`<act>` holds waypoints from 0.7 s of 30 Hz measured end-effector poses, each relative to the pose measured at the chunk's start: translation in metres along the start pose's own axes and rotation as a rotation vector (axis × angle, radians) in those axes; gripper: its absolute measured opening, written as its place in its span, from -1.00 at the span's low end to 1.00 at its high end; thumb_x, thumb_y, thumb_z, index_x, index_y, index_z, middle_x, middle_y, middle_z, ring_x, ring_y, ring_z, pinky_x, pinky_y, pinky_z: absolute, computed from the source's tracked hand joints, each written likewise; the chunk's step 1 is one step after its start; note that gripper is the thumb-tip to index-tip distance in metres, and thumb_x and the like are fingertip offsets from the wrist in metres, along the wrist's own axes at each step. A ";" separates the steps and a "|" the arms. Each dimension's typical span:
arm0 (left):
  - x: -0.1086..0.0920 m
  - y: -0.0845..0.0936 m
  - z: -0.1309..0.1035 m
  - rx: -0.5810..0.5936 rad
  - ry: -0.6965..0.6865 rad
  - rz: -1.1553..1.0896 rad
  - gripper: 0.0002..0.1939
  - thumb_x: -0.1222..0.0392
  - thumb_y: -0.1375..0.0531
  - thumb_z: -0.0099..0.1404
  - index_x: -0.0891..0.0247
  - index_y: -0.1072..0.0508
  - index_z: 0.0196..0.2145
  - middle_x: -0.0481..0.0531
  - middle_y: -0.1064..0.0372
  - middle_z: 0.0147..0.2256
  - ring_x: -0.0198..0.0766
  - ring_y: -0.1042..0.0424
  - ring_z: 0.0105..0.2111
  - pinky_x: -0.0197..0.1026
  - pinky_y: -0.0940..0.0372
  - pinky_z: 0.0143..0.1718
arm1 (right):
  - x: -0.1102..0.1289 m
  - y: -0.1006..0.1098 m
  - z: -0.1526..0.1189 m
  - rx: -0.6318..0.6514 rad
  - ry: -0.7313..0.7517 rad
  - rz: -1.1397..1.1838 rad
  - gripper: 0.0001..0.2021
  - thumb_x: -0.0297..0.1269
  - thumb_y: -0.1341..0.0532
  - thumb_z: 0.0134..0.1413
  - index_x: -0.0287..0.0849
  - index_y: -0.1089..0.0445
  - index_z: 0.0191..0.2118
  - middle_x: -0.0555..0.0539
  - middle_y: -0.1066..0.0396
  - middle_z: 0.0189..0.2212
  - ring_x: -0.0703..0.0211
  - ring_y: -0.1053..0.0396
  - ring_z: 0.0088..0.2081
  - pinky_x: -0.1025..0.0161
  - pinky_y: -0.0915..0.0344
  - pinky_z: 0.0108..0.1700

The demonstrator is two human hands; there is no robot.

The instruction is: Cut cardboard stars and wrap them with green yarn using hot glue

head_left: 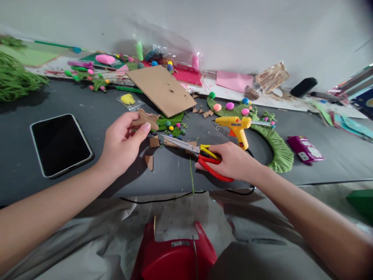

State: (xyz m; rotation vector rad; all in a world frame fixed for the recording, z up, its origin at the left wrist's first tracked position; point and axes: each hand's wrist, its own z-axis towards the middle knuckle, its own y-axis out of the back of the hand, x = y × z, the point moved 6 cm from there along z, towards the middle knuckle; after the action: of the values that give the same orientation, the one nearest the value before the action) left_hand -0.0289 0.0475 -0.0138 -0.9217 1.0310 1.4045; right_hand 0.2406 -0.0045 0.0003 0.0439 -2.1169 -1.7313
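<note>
1. While the left grip (pixel 121 139) pinches a brown cardboard piece (pixel 149 119), the right grip (pixel 234 160) is wrapped round the handles of the scissors (pixel 192 147), blades almost together.
2. Just right of the left grip, the blade tips point toward the piece; cardboard scraps (pixel 149 162) lie near that grip on the bench (pixel 93 103).
3. Beyond the right grip rests a glue gun (pixel 231 122).
4. Trimming seems the step in hand; another cut would call for spreading the blades and presenting an edge.

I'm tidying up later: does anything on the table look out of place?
Yes, mildly: small cardboard scraps lie loose near the left hand and the scissors in the right hand, like litter. A green strand also trails to the table's front edge.
</note>
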 end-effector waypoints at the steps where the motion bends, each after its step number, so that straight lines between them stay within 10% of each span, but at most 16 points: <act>1: 0.000 0.000 0.000 0.007 0.000 0.008 -0.70 0.16 -0.33 0.36 0.25 -0.51 0.02 -0.03 -0.54 -0.11 -0.28 -0.49 -0.15 -0.17 -0.35 -0.03 | 0.000 0.000 0.000 0.002 -0.002 -0.009 -0.45 0.32 -0.19 0.11 -0.11 -0.23 -0.52 0.02 -0.27 -0.62 0.26 -0.13 -0.55 0.25 0.06 -0.45; 21: 0.000 -0.005 -0.001 0.059 0.039 0.084 -0.72 0.12 -0.30 0.37 0.17 -0.58 0.02 -0.05 -0.57 -0.19 -0.25 -0.48 -0.25 -0.19 -0.38 -0.18 | 0.004 0.000 -0.001 0.001 0.021 -0.103 -0.43 0.35 -0.16 0.10 -0.10 -0.18 -0.52 0.01 -0.22 -0.64 0.23 -0.13 -0.56 0.23 0.12 -0.43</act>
State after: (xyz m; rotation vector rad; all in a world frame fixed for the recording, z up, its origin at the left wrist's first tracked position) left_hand -0.0237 0.0470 -0.0146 -0.8743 1.1464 1.4223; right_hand 0.2377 -0.0061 0.0018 0.1728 -2.1343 -1.7800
